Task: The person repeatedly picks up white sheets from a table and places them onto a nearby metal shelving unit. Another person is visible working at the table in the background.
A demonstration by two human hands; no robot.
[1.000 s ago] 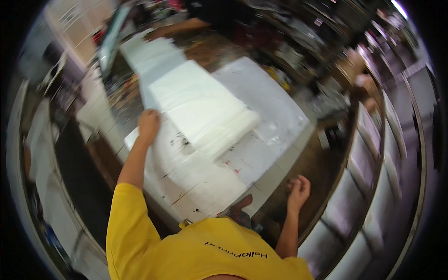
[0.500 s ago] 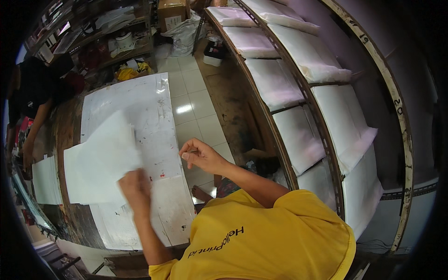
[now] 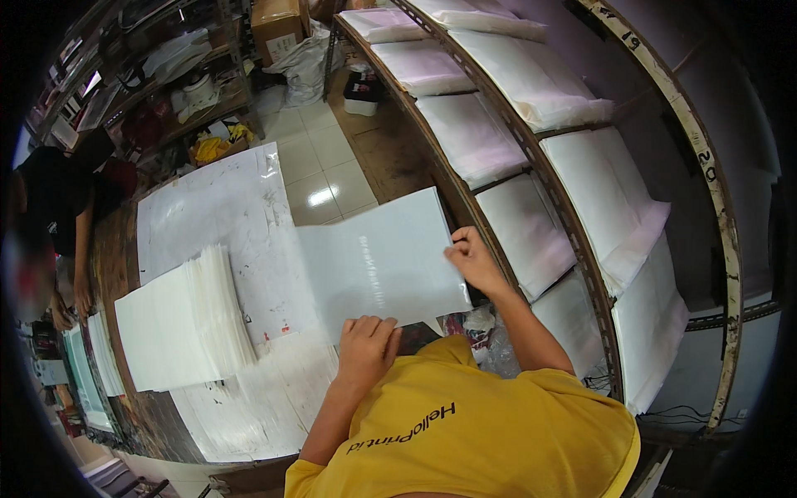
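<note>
At nine o'clock another person in a black top [image 3: 54,195] leans over the far end of the long dark wooden counter [image 3: 112,274], busy with their own sheets. Next to the right sits a thick stack of white translucent plastic sheets [image 3: 183,328], squared up on a wide clear plastic liner [image 3: 224,207] that covers most of the counter. The stack looks tall, so I judge a fair share of the sorting is done, though nothing tells me how many sheets remain.

At the centre, one single large glossy white plastic sheet [image 3: 386,261] is lifted off the counter, hanging partly over the tiled floor gap, just right of the stack and not yet laid on it. The left hand [image 3: 365,344] pinches its near edge at six o'clock, fingers curled down over the sheet. The right hand [image 3: 473,259] grips its right edge at three o'clock, fingers closed around the margin. The sheet is spread flat between both hands and apart from the stack.

Further right, curved metal racks hold slanted piles of pale plastic bags [image 3: 506,141], running from twelve o'clock down to four o'clock. They stand close behind the right elbow and could catch a wide swing. Crumpled clear wrapping [image 3: 490,336] lies under the sheet by the yellow shirt [image 3: 473,432]. A cardboard box [image 3: 278,25] sits at twelve o'clock, well clear.
</note>
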